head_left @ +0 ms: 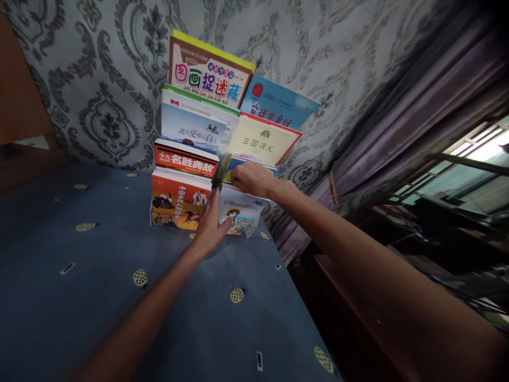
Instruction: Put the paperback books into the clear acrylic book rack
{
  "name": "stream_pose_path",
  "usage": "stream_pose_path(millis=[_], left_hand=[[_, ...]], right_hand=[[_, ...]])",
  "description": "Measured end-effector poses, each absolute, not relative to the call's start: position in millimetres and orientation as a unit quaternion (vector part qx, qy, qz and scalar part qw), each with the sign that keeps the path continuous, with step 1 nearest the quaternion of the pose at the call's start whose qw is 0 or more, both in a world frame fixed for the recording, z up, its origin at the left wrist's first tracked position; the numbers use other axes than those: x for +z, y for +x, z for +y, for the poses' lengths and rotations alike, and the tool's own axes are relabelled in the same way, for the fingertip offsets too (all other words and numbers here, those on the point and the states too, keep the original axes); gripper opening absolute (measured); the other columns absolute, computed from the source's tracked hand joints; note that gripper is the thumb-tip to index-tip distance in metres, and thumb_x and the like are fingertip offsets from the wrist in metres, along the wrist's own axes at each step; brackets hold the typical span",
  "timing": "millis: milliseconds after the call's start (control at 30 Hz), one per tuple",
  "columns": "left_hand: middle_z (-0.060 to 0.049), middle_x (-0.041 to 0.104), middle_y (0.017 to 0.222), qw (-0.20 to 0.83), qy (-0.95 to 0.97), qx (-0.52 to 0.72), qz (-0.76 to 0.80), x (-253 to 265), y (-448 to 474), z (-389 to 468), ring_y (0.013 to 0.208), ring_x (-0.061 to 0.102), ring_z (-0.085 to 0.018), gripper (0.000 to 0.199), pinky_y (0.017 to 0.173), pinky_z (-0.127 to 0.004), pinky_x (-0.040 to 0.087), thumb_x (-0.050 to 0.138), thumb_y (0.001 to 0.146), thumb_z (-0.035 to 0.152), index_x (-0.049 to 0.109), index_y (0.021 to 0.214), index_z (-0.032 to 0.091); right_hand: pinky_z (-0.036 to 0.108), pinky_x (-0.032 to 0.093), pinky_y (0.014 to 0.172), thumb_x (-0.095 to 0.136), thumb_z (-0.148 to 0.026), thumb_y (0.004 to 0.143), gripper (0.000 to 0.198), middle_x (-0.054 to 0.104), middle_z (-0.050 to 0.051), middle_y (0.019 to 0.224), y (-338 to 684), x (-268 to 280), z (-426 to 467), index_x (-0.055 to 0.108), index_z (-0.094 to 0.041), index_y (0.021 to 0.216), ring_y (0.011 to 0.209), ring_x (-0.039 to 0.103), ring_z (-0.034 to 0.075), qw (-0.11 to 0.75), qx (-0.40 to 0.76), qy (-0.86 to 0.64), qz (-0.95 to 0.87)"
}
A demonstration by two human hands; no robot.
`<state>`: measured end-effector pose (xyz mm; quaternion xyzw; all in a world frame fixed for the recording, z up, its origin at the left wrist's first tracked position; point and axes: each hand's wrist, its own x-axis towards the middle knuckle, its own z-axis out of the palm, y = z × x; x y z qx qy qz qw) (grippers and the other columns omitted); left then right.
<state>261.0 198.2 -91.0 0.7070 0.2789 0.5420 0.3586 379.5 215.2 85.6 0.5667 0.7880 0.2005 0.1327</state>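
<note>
- Your right hand [252, 179] is pinched on a green-edged book [221, 171], mid-tier of the book rack [159, 217].
- Your left hand [210, 225] lies flat, fingers apart, against the bottom-row books [238, 215].
- Rack stands on the blue bed [99, 276], against the wall.

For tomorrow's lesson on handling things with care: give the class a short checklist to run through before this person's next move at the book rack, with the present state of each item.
1. Left hand steadies the lower books: ok, its palm lies on the bottom row between the orange book and the cartoon-cover book.
2. Right hand has a grip: cannot tell, fingers curl at a green-edged book but contact is hidden.
3. Upper books seated: ok, the red-framed book and those above lean back.
4. Rack standing on the blue surface: ok.
5. Rack base stable: cannot tell.
</note>
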Motion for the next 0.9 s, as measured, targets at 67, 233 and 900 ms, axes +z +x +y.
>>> stream_pose_path(millis=[67, 233, 900], left_hand=[[-0.016, 0.030, 0.165, 0.360, 0.708, 0.540, 0.279, -90.6, 261.1, 198.3, 0.153, 0.025, -0.034, 0.083, 0.125, -0.059, 0.019, 0.062, 0.088, 0.022, 0.020, 0.159, 0.025], [-0.016, 0.030, 0.165, 0.359, 0.706, 0.543, 0.279, -90.2, 261.3, 199.8, 0.153, 0.025, -0.034, 0.082, 0.125, -0.058, 0.019, 0.062, 0.088, 0.024, 0.021, 0.158, 0.022], [-0.018, 0.033, 0.163, 0.375, 0.702, 0.549, 0.255, -89.0, 260.3, 205.9, 0.151, 0.031, -0.032, 0.083, 0.123, -0.057, 0.023, 0.064, 0.085, 0.025, 0.024, 0.157, 0.021]], right_hand=[[0.031, 0.040, 0.067, 0.047, -0.015, 0.092, 0.030, 0.077, 0.016, 0.101, 380.6, 83.5, 214.2, 0.076, -0.013, 0.102, 0.088, 0.069, 0.025, 0.130, 0.208, 0.570, 0.784], [0.032, 0.040, 0.067, 0.044, -0.016, 0.094, 0.033, 0.077, 0.017, 0.102, 381.1, 80.2, 212.4, 0.076, -0.013, 0.103, 0.088, 0.069, 0.026, 0.121, 0.215, 0.572, 0.782], [0.031, 0.035, 0.063, 0.043, -0.016, 0.093, 0.035, 0.077, 0.016, 0.097, 382.1, 75.7, 215.8, 0.077, -0.014, 0.101, 0.081, 0.066, 0.023, 0.106, 0.208, 0.584, 0.777]])
